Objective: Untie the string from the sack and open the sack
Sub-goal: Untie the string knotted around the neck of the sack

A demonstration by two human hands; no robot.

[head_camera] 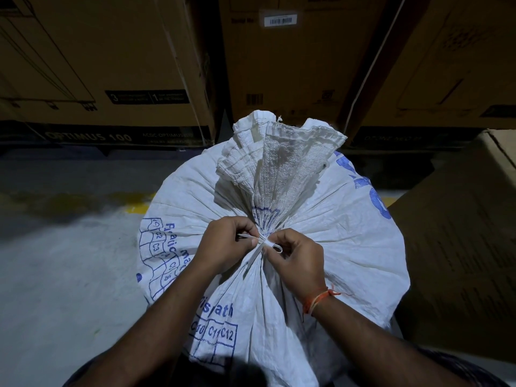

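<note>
White woven plastic sack (321, 247) with blue print stands on the grey floor (55, 275), its neck gathered and tied with a flat white string (265, 244). Left hand (226, 244) pinches one string end between thumb and fingers, just beside the knot. Right hand (296, 258), with an orange wrist thread (318, 300), pinches the loop. Brown cardboard boxes (111, 65) stand behind.
</note>
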